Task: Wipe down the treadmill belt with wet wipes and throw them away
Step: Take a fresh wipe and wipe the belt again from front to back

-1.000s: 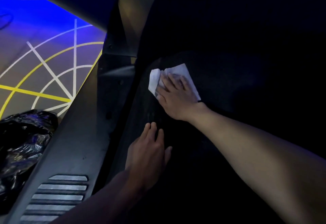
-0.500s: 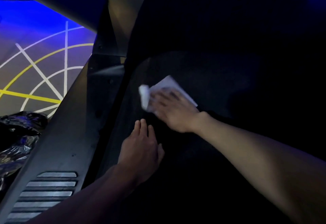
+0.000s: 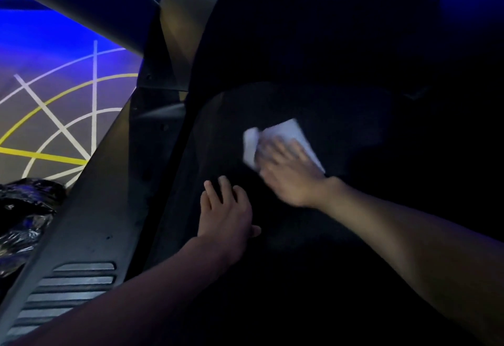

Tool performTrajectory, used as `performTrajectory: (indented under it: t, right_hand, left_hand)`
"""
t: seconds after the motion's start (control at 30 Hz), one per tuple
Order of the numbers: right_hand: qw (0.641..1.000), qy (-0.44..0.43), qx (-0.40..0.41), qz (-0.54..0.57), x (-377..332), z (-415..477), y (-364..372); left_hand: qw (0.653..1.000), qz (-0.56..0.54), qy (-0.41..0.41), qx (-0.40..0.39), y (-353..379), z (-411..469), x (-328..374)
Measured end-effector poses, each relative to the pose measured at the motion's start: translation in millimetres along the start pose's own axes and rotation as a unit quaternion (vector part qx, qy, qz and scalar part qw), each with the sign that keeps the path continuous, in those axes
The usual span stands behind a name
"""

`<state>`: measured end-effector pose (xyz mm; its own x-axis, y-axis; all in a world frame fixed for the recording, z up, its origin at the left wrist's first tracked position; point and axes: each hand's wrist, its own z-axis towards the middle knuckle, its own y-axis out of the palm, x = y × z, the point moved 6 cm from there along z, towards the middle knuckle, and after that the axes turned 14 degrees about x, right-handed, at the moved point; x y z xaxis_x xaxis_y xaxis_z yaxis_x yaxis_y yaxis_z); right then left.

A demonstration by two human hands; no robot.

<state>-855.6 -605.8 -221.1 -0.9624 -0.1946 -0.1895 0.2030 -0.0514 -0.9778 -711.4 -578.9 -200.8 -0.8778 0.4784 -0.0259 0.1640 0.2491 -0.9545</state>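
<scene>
A white wet wipe [image 3: 289,134] lies flat on the dark treadmill belt [image 3: 354,133], near its front end. My right hand [image 3: 289,173] presses down on the wipe with the fingers spread over it, and the hand is motion-blurred. My left hand [image 3: 226,209] rests palm down on the belt just below and left of the wipe, fingers apart, holding nothing. Part of the wipe is hidden under my right palm.
The grey side rail [image 3: 90,217] with ribbed foot strips [image 3: 71,288] runs along the belt's left. A crumpled black plastic bag [image 3: 24,214] lies on the floor left of the rail. The motor cover [image 3: 321,32] rises ahead; an upright post [image 3: 81,4] crosses the upper left.
My right hand has slid the wipe down the belt toward me and slightly rightward. My left hand stays planted on the belt.
</scene>
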Motion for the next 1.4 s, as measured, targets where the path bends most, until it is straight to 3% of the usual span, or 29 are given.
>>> performTrajectory:
  t: [0.07,0.1,0.23,0.27,0.37,0.43,0.53,0.57,0.73,0.77,0.83,0.87,0.9,1.03,1.07,1.2,1.23,1.33,1.4]
  right_hand:
    - [0.996,-0.081,-0.025,0.016,-17.6,-22.8,4.2]
    - [0.996,-0.077,-0.031,0.022,-9.7,-26.5,3.0]
    - [0.992,0.127,-0.006,-0.012,50.1,-11.9,-6.0]
    - [0.990,0.143,-0.017,-0.013,49.5,-15.4,-5.9]
    - [0.998,0.021,-0.056,0.010,12.3,-42.8,-1.6]
    - [0.998,-0.005,-0.064,0.010,22.0,-53.6,-3.4]
    - [0.985,0.155,-0.038,-0.063,70.8,-46.1,-12.3]
    - [0.983,0.165,-0.050,-0.069,70.5,-47.0,-10.4]
    - [0.996,-0.032,-0.066,-0.058,41.1,-77.2,-5.7]
    - [0.995,-0.014,-0.051,-0.080,57.7,-74.6,-9.2]
    - [0.987,0.125,0.010,-0.104,99.7,-70.5,-23.9]
    - [0.975,0.191,0.006,-0.114,112.0,-71.8,-25.2]
    - [0.972,0.204,-0.011,-0.113,110.1,-74.0,-21.4]
    - [0.995,0.007,-0.046,-0.085,66.3,-98.1,-17.3]
    - [0.994,-0.001,-0.038,-0.098,74.7,-99.3,-22.3]
    - [0.962,0.231,-0.056,-0.131,123.7,-97.7,-27.3]
    - [0.965,0.218,-0.066,-0.130,114.6,-99.1,-22.9]
    - [0.991,0.052,-0.054,-0.113,80.8,-118.5,-12.0]
    - [0.990,0.088,-0.024,-0.109,108.3,-124.6,-25.2]
  left_hand:
    - [0.999,-0.012,0.033,0.007,-2.2,4.9,4.0]
    - [0.999,-0.016,0.042,0.009,-3.1,7.3,5.2]
    - [0.998,-0.006,0.056,-0.001,-2.7,10.0,8.0]
    - [0.998,-0.004,0.057,-0.003,-2.2,10.7,9.6]
    - [0.999,0.003,0.053,-0.012,-1.4,11.0,13.3]
    - [0.998,0.013,0.056,-0.019,-1.1,10.7,16.3]
    - [0.998,0.027,0.056,-0.025,-0.5,11.4,20.6]
    - [0.997,0.034,0.058,-0.025,-0.8,12.2,21.9]
    - [0.997,0.055,0.058,-0.019,-0.3,16.4,25.9]
    - [0.996,0.058,0.057,-0.019,0.5,16.5,26.0]
    - [0.996,0.065,0.060,-0.023,3.8,16.6,24.9]
    - [0.995,0.069,0.062,-0.023,5.1,16.8,24.4]
    - [0.995,0.074,0.063,-0.021,5.6,16.9,23.7]
    - [0.995,0.081,0.063,-0.017,3.8,17.1,25.6]
    - [0.994,0.084,0.063,-0.022,3.3,16.9,26.4]
    - [0.993,0.095,0.067,-0.032,1.1,16.4,28.4]
    - [0.992,0.097,0.067,-0.033,0.7,16.3,29.3]
    - [0.992,0.102,0.070,-0.032,-2.1,16.8,29.3]
    - [0.991,0.086,0.100,-0.024,-3.8,18.2,31.8]
